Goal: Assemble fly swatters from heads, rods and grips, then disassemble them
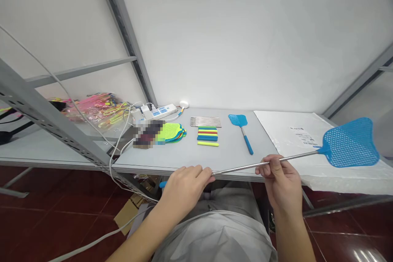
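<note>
A stack of swatter heads [173,132] sits left on the bench [181,158]; nearer, the left hand [187,184] has its grip wrapped round a long blue swatter [239,168] across the near edge. Past coloured handles [208,134], the right hand [281,171] pinches its shaft, blue head rightmost over white packaging [281,127].

1. Mid-frame: desk [181,157], with a power strip [162,111] at its rear, left of centre.
2. Before the strip: stacked fly swatter heads [172,132].
3. Centre: metal rods [205,121] behind handle grips [207,134].
4. Right of these: one fly swatter [245,136].
5. Farther right: plastic mailer [284,133].
6. Lower centre to right: another fly swatter [239,168] in the left hand [188,186] and right hand [282,178].
</note>
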Tool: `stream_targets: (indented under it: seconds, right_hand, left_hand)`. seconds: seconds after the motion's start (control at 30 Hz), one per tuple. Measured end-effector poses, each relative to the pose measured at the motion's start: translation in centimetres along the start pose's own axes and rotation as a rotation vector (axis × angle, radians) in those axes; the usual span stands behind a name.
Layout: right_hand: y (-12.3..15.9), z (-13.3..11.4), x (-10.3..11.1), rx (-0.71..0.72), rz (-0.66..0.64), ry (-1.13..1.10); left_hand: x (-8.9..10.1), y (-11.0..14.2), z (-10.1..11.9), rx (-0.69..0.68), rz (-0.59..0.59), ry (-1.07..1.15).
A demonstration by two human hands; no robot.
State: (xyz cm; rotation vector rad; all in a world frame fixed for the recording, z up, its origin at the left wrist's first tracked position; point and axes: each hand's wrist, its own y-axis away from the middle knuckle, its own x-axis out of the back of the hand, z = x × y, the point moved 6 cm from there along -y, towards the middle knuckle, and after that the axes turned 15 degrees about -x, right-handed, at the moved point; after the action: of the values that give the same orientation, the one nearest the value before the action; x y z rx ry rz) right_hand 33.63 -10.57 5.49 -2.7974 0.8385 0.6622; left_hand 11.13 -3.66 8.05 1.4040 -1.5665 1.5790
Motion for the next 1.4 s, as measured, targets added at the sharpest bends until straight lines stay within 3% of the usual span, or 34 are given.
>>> stream_targets:
  seconds: [0.2,0.27,0.33,0.37,0.4,0.43,0.47,0.5,0.53,0.63,0.83,1.0,1.23,1.4]
  right_hand:
    - [1.0,3.8,-4.0,-0.211,-0.207,0.011]
    - [1.0,4.3,-4.2,-0.189,-0.187,-0.004]
    - [0.9,4.2,-3.9,-0.156,-0.139,-0.007]
    - [0.7,4.1,-3.6,-0.143,-0.114,-0.01]
    - [0.6,3.9,-3.4,-0.132,-0.09,-0.02]
    - [0.5,3.7,-3.1,-0.12,-0.071,-0.032]
    - [0.5,3.4,-2.9,-0.107,-0.053,-0.045]
    - [0.5,3.1,-2.7,-0.093,-0.037,-0.057]
    - [0.5,2.8,-2.5,-0.079,-0.024,-0.065]
    - [0.7,2.3,-2.4,-0.057,-0.001,-0.078]
    - [1.0,3.3,-3.7,-0.128,-0.105,-0.075]
    - [1.1,4.0,-3.9,-0.153,-0.115,-0.084]
    - [2.3,5.9,-6.6,-0.259,-0.251,0.041]
    - [3.0,5.8,-6.9,-0.196,-0.291,0.082]
  left_hand:
    - [1.7,-0.3,-0.5,0.02,0.138,-0.039]
    - [2.3,-0.2,0.4,0.067,0.326,-0.001]
    - [2.5,0.2,2.3,0.033,0.613,0.087]
    - [1.9,-0.2,4.0,-0.131,0.684,0.181]
    - [0.8,-0.8,6.0,-0.348,0.687,0.311]
    - [-0.6,-1.6,7.5,-0.462,0.666,0.454]
    - [-2.0,-2.5,7.9,-0.439,0.692,0.637]
    - [-3.5,-3.4,7.4,-0.288,0.769,0.881]
    - [-5.4,-4.2,6.5,-0.038,0.86,1.137]
    - [-8.2,-5.6,5.9,0.29,0.986,1.325]
    - [-7.5,-3.1,3.6,0.584,1.05,1.505]
    - [-6.6,-1.1,1.9,0.702,1.023,1.539]
    - [-6.3,-1.8,3.2,0.712,0.91,1.683]
    - [-5.7,-1.3,2.5,0.716,0.977,1.688]
